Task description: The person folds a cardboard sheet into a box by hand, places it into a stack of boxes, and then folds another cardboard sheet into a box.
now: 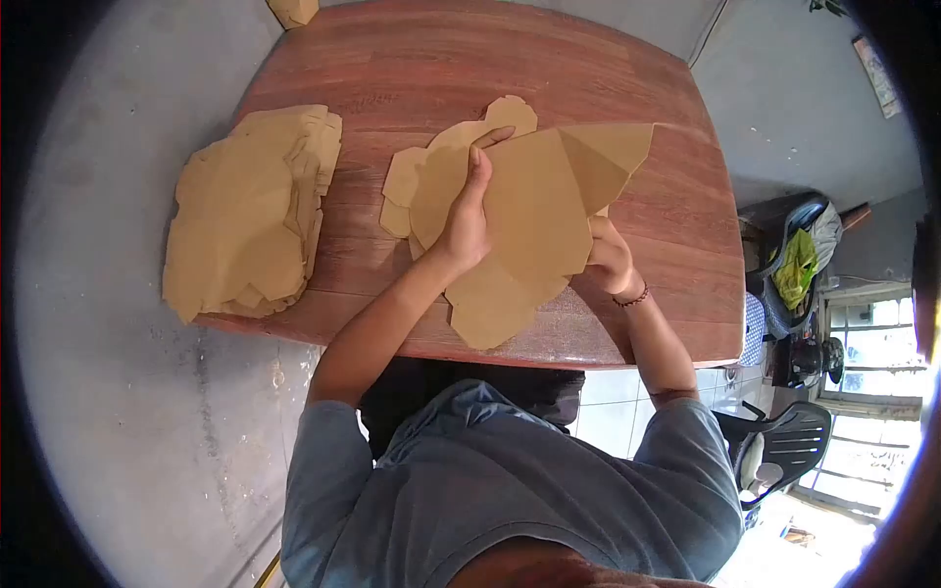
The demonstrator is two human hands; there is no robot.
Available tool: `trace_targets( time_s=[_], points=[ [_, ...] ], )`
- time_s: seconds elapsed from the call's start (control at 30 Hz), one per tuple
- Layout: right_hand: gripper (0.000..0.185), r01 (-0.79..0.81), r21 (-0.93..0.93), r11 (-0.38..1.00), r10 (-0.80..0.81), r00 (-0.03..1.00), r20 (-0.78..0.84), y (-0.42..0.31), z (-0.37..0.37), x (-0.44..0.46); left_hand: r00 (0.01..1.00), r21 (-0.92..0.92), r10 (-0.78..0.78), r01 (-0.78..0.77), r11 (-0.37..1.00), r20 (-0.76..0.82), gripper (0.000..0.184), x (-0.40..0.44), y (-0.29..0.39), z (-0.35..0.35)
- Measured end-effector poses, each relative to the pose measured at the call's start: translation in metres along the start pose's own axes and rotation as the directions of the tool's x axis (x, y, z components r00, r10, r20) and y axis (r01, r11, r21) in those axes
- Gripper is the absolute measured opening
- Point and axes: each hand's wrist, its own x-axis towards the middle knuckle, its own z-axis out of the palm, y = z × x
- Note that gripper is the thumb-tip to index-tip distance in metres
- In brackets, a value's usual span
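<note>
A flat brown cardboard sheet (534, 201) with a folded, pointed flap (613, 157) at its upper right is held over the table. My left hand (469, 216) grips its left side, thumb lying along the front face and some fingers hidden behind. At the lower right edge, my right hand (610, 257) is closed on the same sheet, with its fingertips out of sight. Beneath and to the left lie more cut cardboard pieces (400, 186), partly covered by the held sheet and my left hand.
A thick stack of cut cardboard (235, 216) sits on the left side of the reddish wooden table (676, 225). A small cardboard object (293, 12) is at the far left corner. Grey walls border the table; a dark plastic chair (789, 446) stands at the lower right.
</note>
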Motion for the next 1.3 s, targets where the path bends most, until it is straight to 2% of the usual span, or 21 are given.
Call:
trace_targets(
  time_s=[0.03, 0.07, 0.1, 0.13, 0.17, 0.2, 0.3, 0.37, 0.53, 0.6, 0.73, 0.83, 0.9, 0.93, 1.0, 1.03, 1.07, 1.1, 1.23, 1.27, 1.3],
  points=[
    [0.052, -0.033, 0.364, 0.931, 0.052, 0.998, -0.042, -0.001, 0.003, 0.001, 0.999, -0.037, -0.030, 0.031, 0.999, 0.015, 0.065, -0.002, 0.002, 0.001],
    [0.046, -0.041, 0.680, 0.732, 0.114, 0.992, -0.063, -0.001, 0.004, 0.001, 0.998, -0.073, -0.059, 0.061, 0.995, 0.030, 0.067, -0.003, 0.004, 0.002],
    [0.046, -0.044, 0.674, 0.738, 0.113, 0.992, -0.059, 0.015, -0.001, -0.015, 0.998, -0.079, -0.052, 0.054, 0.995, 0.034, 0.067, -0.002, 0.003, 0.005],
    [0.041, -0.210, 0.428, 0.879, 0.291, 0.948, -0.132, 0.045, -0.005, -0.043, 0.998, -0.047, -0.036, 0.038, 0.998, 0.045, 0.067, -0.002, 0.003, 0.007],
    [0.038, -0.395, 0.158, 0.905, 0.423, 0.871, -0.250, 0.061, -0.007, -0.057, 0.998, -0.015, -0.019, 0.020, 1.000, 0.056, 0.068, -0.003, 0.002, 0.008],
    [0.038, -0.337, 0.025, 0.941, 0.317, 0.855, -0.410, 0.027, 0.016, -0.030, 0.998, -0.015, -0.020, 0.021, 1.000, 0.052, 0.068, -0.004, -0.003, 0.009],
    [0.038, -0.281, 0.130, 0.951, 0.307, 0.908, -0.285, 0.019, 0.040, -0.021, 0.998, 0.103, 0.057, -0.060, 0.993, 0.033, 0.070, -0.004, -0.019, 0.010],
    [0.037, -0.222, 0.063, 0.973, 0.230, 0.946, -0.228, 0.015, 0.045, -0.016, 0.991, 0.313, 0.111, -0.131, 0.941, 0.081, 0.073, -0.005, -0.017, 0.009],
    [0.037, -0.086, -0.177, 0.980, 0.065, 0.990, -0.122, 0.011, 0.042, -0.010, 0.989, 0.318, 0.113, -0.136, 0.938, 0.091, 0.078, -0.005, -0.021, 0.006],
    [0.035, 0.084, -0.311, 0.947, -0.139, 0.977, -0.161, 0.010, 0.044, -0.003, 0.992, 0.309, 0.103, -0.121, 0.943, 0.075, 0.079, -0.004, -0.022, 0.005],
    [0.034, 0.099, -0.502, 0.859, -0.224, 0.955, -0.196, 0.007, 0.050, 0.005, 0.997, 0.156, 0.074, -0.076, 0.985, 0.020, 0.077, -0.002, -0.023, 0.008],
    [0.035, -0.012, -0.474, 0.880, -0.094, 0.976, -0.198, 0.010, 0.045, 0.004, 0.999, 0.026, -0.017, 0.018, 0.999, -0.028, 0.074, -0.003, -0.012, 0.012],
    [0.031, -0.328, -0.303, 0.895, 0.335, 0.942, -0.028, 0.003, 0.035, 0.003, 0.995, -0.045, -0.095, 0.094, 0.995, -0.022, 0.072, 0.000, -0.012, 0.010],
    [0.031, -0.332, -0.301, 0.894, 0.337, 0.941, -0.036, -0.001, 0.032, 0.004, 0.996, -0.078, -0.075, 0.072, 0.994, -0.048, 0.071, 0.004, -0.018, 0.005],
    [0.022, 0.036, -0.528, 0.848, -0.074, 0.996, -0.050, -0.012, 0.025, 0.009, 0.996, -0.110, -0.061, 0.053, 0.992, -0.071, 0.069, 0.010, -0.018, -0.003],
    [0.022, 0.035, -0.529, 0.848, -0.072, 0.996, -0.050, -0.023, 0.020, 0.016, 0.971, -0.288, -0.200, 0.156, 0.945, -0.130, 0.066, 0.011, -0.012, -0.010],
    [0.020, 0.109, -0.572, 0.813, -0.250, 0.952, -0.174, -0.036, 0.015, 0.024, 0.926, -0.462, -0.341, 0.235, 0.855, -0.161, 0.064, 0.013, -0.006, -0.017],
    [0.019, 0.170, -0.620, 0.766, -0.421, 0.862, -0.283, -0.042, 0.012, 0.030, 0.927, -0.464, -0.339, 0.232, 0.855, -0.161, 0.064, 0.014, -0.002, -0.026],
    [0.048, 0.128, -0.586, 0.800, -0.468, 0.744, -0.477, -0.013, -0.021, 0.017, 0.975, -0.396, -0.189, 0.128, 0.909, -0.118, 0.058, 0.025, -0.006, -0.053],
    [0.062, 0.068, -0.561, 0.825, -0.442, 0.696, -0.566, -0.009, -0.026, 0.017, 0.987, -0.484, -0.141, 0.162, 0.860, 0.079, 0.059, 0.027, -0.009, -0.061],
    [0.062, 0.068, -0.562, 0.825, -0.444, 0.693, -0.568, -0.009, -0.027, 0.020, 0.960, -0.557, -0.069, 0.214, 0.802, 0.270, 0.060, 0.029, -0.011, -0.066]
  ],
)
